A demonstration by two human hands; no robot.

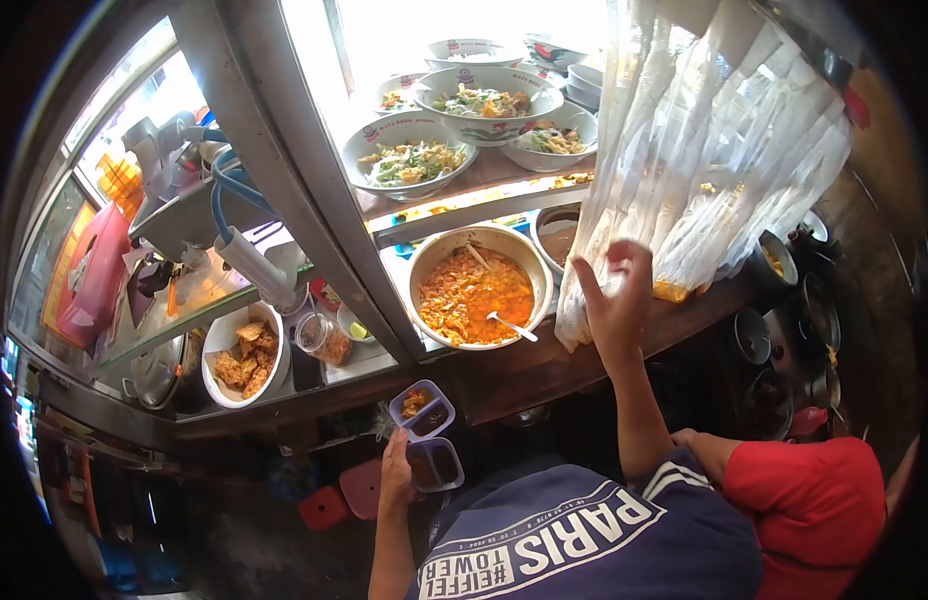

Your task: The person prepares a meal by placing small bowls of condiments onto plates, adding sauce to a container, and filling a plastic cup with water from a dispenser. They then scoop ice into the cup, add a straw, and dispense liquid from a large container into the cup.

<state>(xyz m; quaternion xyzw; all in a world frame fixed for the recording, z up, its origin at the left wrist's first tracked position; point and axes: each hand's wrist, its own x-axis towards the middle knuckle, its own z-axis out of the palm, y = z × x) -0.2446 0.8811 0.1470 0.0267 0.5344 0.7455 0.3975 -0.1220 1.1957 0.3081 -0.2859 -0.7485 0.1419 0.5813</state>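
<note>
My left hand (396, 465) is low in the middle, its fingers against the side of a small divided plastic container (436, 465) with dark contents; I take it to be holding it. A similar two-part container (422, 410), with orange-brown food and something dark, sits just above. My right hand (619, 300) is raised in front of hanging whitish plastic sheeting (674, 190). Its thumb and fingers are apart, and I see nothing between them. To its left stands a large pot (414, 290) of orange-red stew, with a spoon (512, 326) in it.
Bowls of noodles and greens (409, 165) stand stacked on the shelf behind the pot. A white bowl of fried pieces (246, 360) and a jar (322, 338) are on the left. Dark pans (774, 260) lie at the right. A person in a red sleeve (804, 510) is close beside me.
</note>
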